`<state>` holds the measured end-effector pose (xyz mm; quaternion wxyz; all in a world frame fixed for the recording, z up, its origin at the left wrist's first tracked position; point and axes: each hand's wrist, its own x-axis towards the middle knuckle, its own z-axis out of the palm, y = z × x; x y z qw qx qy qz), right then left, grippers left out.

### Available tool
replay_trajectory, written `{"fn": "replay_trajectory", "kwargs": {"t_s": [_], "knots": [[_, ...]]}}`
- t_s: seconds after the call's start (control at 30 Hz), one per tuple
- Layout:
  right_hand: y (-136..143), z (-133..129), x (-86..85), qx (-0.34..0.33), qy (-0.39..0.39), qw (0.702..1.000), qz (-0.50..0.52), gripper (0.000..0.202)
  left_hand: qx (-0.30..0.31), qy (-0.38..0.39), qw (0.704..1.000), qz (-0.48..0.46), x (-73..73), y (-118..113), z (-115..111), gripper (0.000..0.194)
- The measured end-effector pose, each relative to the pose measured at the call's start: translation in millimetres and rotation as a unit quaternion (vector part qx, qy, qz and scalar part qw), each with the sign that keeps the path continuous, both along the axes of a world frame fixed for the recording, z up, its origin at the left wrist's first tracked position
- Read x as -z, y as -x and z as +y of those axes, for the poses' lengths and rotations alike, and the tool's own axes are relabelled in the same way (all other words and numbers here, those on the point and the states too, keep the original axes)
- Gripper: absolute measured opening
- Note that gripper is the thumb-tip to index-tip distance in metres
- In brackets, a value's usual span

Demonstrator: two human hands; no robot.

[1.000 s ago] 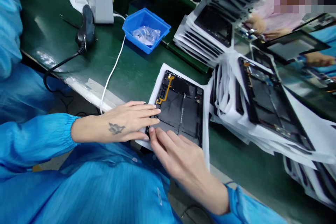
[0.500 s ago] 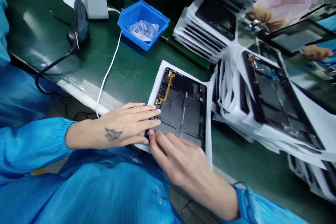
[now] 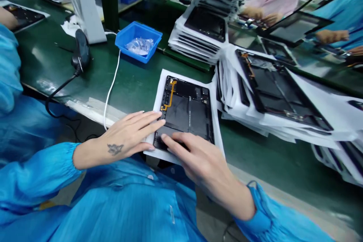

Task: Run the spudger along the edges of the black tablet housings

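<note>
An opened tablet (image 3: 181,121) lies on a white sheet (image 3: 217,128) near the bench edge, its black inside facing up with an orange flex cable (image 3: 170,96) along the left. My left hand (image 3: 127,136) rests flat at the tablet's lower left edge, fingers stretched out over the rim. Over the lower part of the tablet is my right hand (image 3: 198,155), its fingers bent and slightly apart, fingertips touching the surface near the lower left corner. Nothing shows between them, though the palm side is hidden.
A blue bin (image 3: 137,58) with clear plastic pieces stands beyond the tablet. To the right are stacks of tablets interleaved with white sheets (image 3: 195,47). A black cabled tool (image 3: 81,51) and white cable (image 3: 112,83) lie left. Other people sit across and at left.
My right fingertips have loosened from a pinch at the tablet's lower left edge and moved slightly inward onto its surface. My left hand stays at the edge. The camera view has shifted.
</note>
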<state>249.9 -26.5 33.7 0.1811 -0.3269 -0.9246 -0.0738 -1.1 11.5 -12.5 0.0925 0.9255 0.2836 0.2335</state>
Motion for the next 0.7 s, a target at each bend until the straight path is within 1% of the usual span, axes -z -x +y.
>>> {"fn": "replay_trajectory", "kwargs": {"t_s": [0.03,0.07,0.1,0.13,0.17,0.2,0.23,0.27,0.3,0.33,0.37,0.4,0.47,0.5,0.57,0.6,0.7], "knots": [[-2.6,-6.2,-0.5,0.037,0.001,0.998,0.052,0.027,-0.017,-0.012,1.000,-0.008,0.8,2.9,-3.1,0.053],[-4.2,-12.9,-1.4,0.086,-0.001,0.989,0.116,0.029,-0.031,-0.025,0.999,-0.019,1.5,5.6,-6.3,0.049],[-5.0,-19.4,-2.5,0.144,-0.002,0.971,0.190,0.032,-0.040,-0.036,0.998,-0.032,1.9,7.7,-9.2,0.044],[-5.1,-24.8,-3.6,0.196,0.006,0.943,0.269,0.031,-0.042,-0.047,0.997,-0.043,1.9,9.0,-11.7,0.040],[-4.7,-28.8,-4.1,0.230,0.026,0.910,0.344,0.027,-0.040,-0.057,0.996,-0.049,1.4,9.4,-13.6,0.037],[-4.2,-31.3,-3.9,0.241,0.055,0.881,0.404,0.025,-0.035,-0.071,0.996,-0.052,0.4,8.9,-15.0,0.035],[-3.8,-32.5,-2.7,0.231,0.090,0.863,0.440,0.032,-0.028,-0.089,0.994,-0.049,-1.0,7.7,-15.8,0.033],[-3.3,-32.7,-0.2,0.208,0.123,0.857,0.454,0.044,-0.021,-0.109,0.993,-0.045,-2.6,6.0,-16.0,0.032],[-2.8,-32.7,3.7,0.181,0.148,0.860,0.454,0.054,-0.013,-0.129,0.991,-0.039,-4.1,4.2,-16.0,0.031],[-2.1,-32.8,8.6,0.154,0.160,0.866,0.448,0.059,-0.005,-0.147,0.988,-0.034,-5.3,2.4,-15.6,0.030],[-1.1,-33.5,14.4,0.132,0.160,0.874,0.440,0.057,0.002,-0.162,0.986,-0.030,-5.9,0.9,-15.2,0.029],[0.5,-34.7,20.7,0.110,0.148,0.883,0.432,0.050,0.009,-0.172,0.985,-0.028,-6.0,-0.2,-14.6,0.029],[4.9,-38.8,32.4,0.069,0.101,0.905,0.408,0.026,0.018,-0.182,0.983,-0.026,-4.3,-1.2,-13.6,0.029],[7.5,-41.0,37.2,0.058,0.076,0.918,0.384,0.020,0.022,-0.184,0.982,-0.026,-2.7,-1.3,-13.3,0.029],[12.2,-44.5,43.9,0.053,0.031,0.944,0.325,0.034,0.028,-0.187,0.981,-0.031,0.6,-1.4,-12.9,0.031],[14.0,-45.5,46.3,0.055,0.014,0.951,0.303,0.040,0.030,-0.188,0.981,-0.034,1.9,-1.8,-13.0,0.031],[15.2,-46.3,52.5,0.071,-0.016,0.960,0.272,0.050,0.032,-0.189,0.980,-0.047,2.7,-4.0,-13.9,0.030]]}}
